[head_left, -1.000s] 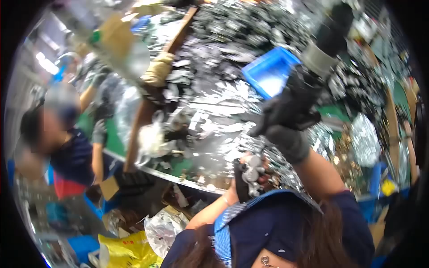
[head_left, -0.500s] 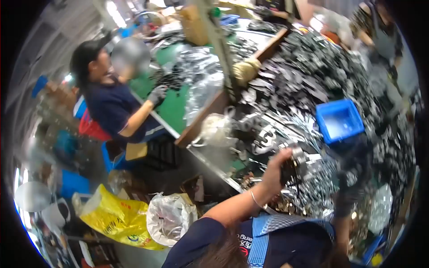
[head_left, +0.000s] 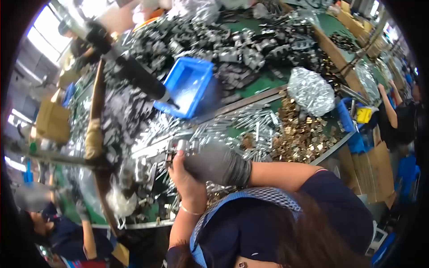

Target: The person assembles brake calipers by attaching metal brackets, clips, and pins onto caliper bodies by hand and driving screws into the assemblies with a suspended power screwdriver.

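Note:
My left hand (head_left: 189, 182), bare with a bracelet at the wrist, is closed around a small metal part (head_left: 171, 151), thumb on top. My right hand (head_left: 209, 163), in a grey glove, reaches in from the right against the left hand and the part. Motion smears its fingers, so their grip is unclear. Beyond my hands, a black hanging power screwdriver (head_left: 142, 79) points its tip at a blue bin (head_left: 190, 85). Long silver metal pins (head_left: 254, 123) lie in heaps just past my hands.
Small brass-coloured pieces (head_left: 297, 138) are piled right of the pins, beside a clear plastic bag (head_left: 311, 91). Dark metal parts (head_left: 232, 49) cover the far table. A wooden divider (head_left: 96, 107) stands at left. A co-worker (head_left: 67, 232) sits at lower left; another person (head_left: 397, 116) is at right.
The view has swung right, so the table's brass pieces now show. My gloved right hand has come from near the blue bin over to my left hand, which still holds the metal part.

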The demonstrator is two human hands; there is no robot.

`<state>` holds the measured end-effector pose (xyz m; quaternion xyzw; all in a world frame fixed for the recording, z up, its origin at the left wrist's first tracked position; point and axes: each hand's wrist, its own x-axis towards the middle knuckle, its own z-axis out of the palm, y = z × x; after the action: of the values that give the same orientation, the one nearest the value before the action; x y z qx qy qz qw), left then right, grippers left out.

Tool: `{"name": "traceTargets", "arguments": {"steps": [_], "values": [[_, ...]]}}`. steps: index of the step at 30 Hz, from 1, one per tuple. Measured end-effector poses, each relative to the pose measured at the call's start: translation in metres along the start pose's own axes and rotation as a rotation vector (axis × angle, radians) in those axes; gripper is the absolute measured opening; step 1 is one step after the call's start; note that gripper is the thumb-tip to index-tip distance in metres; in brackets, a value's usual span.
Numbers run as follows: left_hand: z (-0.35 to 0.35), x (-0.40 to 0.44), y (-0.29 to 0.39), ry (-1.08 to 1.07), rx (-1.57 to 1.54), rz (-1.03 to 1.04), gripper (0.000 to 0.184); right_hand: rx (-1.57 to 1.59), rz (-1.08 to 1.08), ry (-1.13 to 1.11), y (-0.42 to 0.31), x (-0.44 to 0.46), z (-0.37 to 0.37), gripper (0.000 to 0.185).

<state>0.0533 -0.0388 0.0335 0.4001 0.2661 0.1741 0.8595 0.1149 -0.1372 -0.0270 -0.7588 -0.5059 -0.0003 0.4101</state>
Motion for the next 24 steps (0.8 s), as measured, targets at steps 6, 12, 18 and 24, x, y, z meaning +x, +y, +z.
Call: {"name": "traceTargets", "arguments": {"steps": [6, 12, 18, 24], "values": [[-0.002, 0.004, 0.018, -0.598, -0.013, 0.001, 0.045, 0.940, 0.287, 0.158, 0.013, 0.009, -0.089, 0.032], [-0.056, -0.028, 0.050, -0.109, 0.562, 0.350, 0.022, 1.268, 0.856, 0.801, 0.110, 0.065, -0.215, 0.030], [-0.095, -0.034, 0.066, 0.100, 0.527, 0.515, 0.018, 0.589, 0.683, 1.300, 0.282, 0.123, -0.297, 0.024], [-0.140, -0.011, 0.079, 0.291, 0.755, 0.646, 0.020, 0.218, 0.425, 1.231, 0.235, 0.106, -0.234, 0.023]]}}
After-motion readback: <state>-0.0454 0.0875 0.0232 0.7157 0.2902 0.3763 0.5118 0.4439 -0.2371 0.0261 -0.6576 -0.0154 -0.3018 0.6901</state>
